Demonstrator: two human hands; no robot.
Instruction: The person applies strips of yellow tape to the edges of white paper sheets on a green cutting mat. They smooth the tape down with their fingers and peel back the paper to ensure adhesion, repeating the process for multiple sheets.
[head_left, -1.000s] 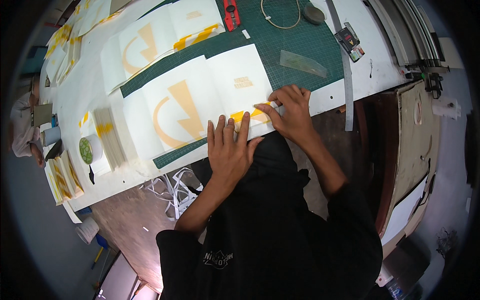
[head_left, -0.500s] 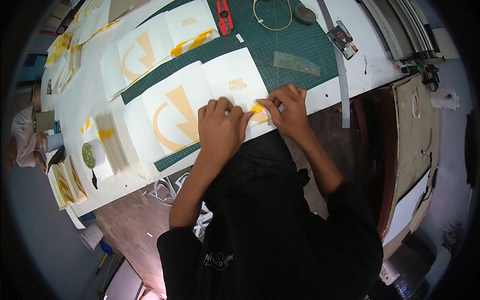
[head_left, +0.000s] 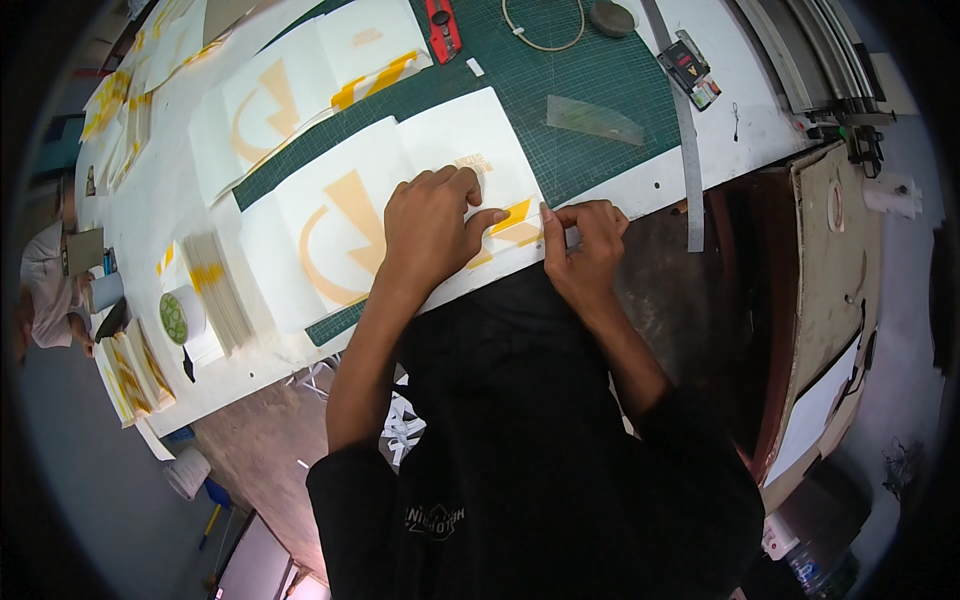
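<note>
I saw the left hand slide from the table edge up onto the white sheet; the right hand drew back, pinching its corner.

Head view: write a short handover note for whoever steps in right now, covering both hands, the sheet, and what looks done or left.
Left hand: flat, pressing down the white sheet with orange shapes on the green cutting mat.
Right hand: pinching the sheet's near right corner at the table edge.
Done: orange strips sit between the hands; whether they are stuck is unclear.
Left: that corner is not yet released. A second printed sheet lies farther back.
</note>
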